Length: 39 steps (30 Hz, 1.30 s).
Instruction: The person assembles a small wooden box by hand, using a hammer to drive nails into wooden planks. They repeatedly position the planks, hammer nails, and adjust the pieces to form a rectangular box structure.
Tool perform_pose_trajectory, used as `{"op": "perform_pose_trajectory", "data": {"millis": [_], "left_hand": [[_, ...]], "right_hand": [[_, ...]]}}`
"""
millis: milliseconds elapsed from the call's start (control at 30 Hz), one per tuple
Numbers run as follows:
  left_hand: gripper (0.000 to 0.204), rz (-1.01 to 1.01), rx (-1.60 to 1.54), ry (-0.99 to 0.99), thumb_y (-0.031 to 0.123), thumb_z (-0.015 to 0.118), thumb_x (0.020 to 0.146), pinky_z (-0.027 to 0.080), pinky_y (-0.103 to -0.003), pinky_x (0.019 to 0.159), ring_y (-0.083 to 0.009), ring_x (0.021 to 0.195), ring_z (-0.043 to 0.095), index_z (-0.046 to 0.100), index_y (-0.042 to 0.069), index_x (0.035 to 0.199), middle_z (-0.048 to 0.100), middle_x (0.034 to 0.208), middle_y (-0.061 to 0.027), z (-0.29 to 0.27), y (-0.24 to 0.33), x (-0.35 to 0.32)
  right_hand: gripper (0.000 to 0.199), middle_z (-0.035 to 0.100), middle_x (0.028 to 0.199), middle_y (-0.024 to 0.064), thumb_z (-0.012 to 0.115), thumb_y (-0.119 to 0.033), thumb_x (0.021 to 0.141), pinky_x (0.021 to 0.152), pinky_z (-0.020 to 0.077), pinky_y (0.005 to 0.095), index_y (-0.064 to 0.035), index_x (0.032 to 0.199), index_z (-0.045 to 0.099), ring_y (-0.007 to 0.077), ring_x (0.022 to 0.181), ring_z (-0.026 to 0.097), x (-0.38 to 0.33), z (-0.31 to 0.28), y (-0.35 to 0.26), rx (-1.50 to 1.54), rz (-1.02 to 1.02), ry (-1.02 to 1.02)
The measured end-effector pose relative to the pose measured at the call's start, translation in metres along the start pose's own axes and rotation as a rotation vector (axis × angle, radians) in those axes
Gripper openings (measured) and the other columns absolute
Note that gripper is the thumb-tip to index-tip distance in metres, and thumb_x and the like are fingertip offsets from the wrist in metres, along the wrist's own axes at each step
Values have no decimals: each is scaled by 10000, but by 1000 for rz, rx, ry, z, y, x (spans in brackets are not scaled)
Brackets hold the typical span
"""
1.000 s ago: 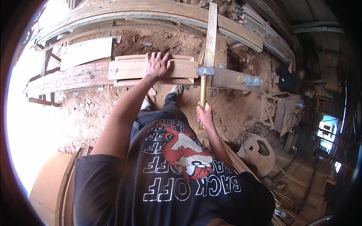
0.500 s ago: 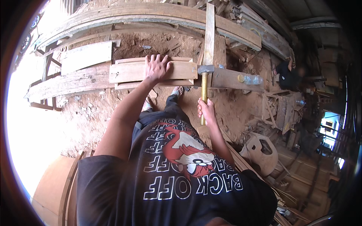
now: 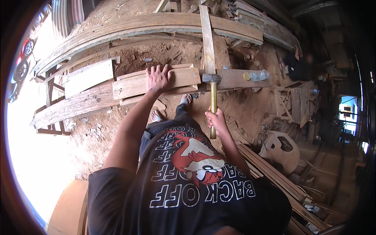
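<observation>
Wooden board (image 3: 129, 87) under left hand (image 3: 158, 77) fingers; right hand (image 3: 216, 120) grips hammer (image 3: 212, 94).

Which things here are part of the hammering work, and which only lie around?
In use: hammer in right hand; short board under left hand; long plank beneath.

Lying about: plastic bottle, upright slat, pale container.

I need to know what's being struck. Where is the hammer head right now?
In the head view, the hammer head sits right of centre, at the right end of the short board under the left hand, beside an upright strip.
</observation>
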<state>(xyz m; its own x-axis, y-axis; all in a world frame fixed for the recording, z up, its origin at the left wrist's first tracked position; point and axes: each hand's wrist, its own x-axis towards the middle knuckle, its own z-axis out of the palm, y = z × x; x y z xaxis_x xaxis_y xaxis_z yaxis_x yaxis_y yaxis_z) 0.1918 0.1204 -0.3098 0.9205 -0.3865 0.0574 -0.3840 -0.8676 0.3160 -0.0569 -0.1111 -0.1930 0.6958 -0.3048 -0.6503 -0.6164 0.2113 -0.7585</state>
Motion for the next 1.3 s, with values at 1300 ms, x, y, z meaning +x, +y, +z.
{"op": "perform_pose_trajectory", "data": {"millis": [1300], "left_hand": [[561,33,44,22,514,414,1117,304,-656,1207,-375,1335,539,583,188,1540,619,1373,-157,6,-3,0]], "right_hand": [[234,486,772,-29,623,-86,1019,496,429,300,-183,1103,427,76,544,458,28,104,15,476,17,5]]}}
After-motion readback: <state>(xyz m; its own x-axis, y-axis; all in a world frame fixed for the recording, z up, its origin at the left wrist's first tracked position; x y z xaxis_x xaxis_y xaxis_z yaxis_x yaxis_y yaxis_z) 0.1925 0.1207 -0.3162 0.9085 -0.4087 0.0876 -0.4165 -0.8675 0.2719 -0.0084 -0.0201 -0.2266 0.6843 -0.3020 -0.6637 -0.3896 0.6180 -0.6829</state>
